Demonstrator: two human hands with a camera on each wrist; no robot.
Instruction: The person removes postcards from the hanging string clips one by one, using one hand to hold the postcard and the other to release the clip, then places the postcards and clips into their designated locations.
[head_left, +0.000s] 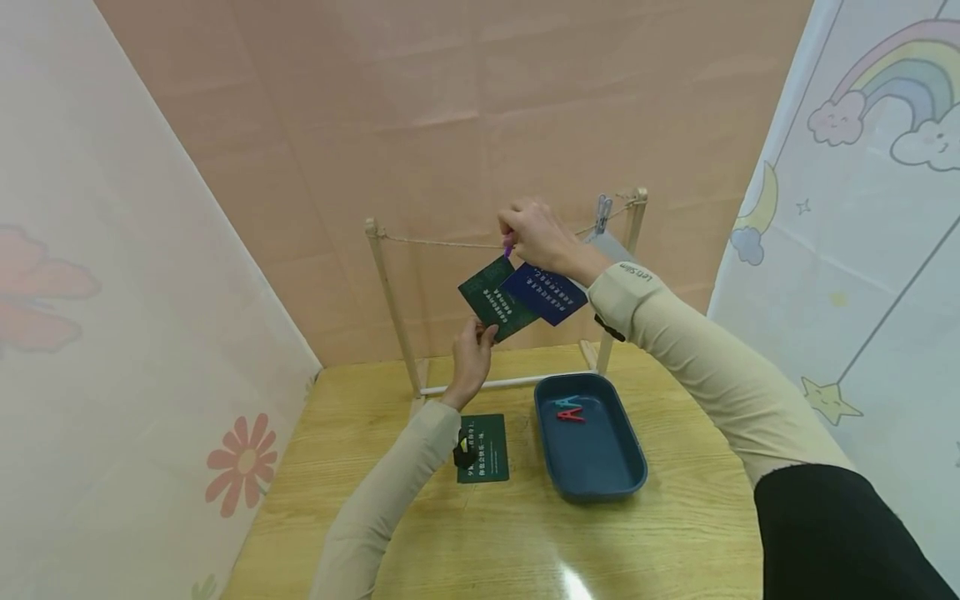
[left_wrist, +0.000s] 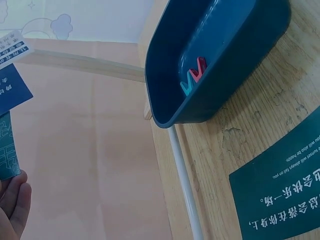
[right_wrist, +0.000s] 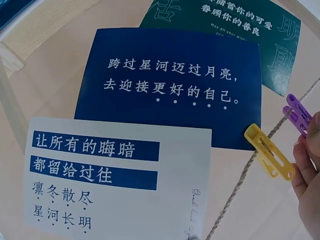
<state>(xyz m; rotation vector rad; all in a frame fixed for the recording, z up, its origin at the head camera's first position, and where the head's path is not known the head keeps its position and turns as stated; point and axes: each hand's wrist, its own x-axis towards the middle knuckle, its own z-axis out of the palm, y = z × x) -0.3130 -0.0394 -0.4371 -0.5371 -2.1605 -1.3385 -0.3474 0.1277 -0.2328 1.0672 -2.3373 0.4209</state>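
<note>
My right hand (head_left: 542, 235) pinches a purple clothespin (right_wrist: 299, 114) at the twine (right_wrist: 240, 182). By its lower corner, a green card (head_left: 491, 292) is held in my left hand (head_left: 471, 360), thumb on its face; its upper corner is right at the purple clothespin. Beside it hangs a dark blue card (right_wrist: 170, 90), clipped to the twine by a yellow clothespin (right_wrist: 270, 152). A white card (right_wrist: 115, 200) hangs farther right, partly hidden by my right wrist in the head view, beneath a grey clothespin (head_left: 603, 214).
The twine spans two wooden posts (head_left: 393, 308) joined below by a white bar (head_left: 513, 382). A blue tray (head_left: 592, 467) on the wooden table (head_left: 480, 550) contains a teal clothespin (head_left: 567, 402) and a red clothespin (head_left: 571, 415). Another green card (head_left: 491, 450) lies by my left sleeve.
</note>
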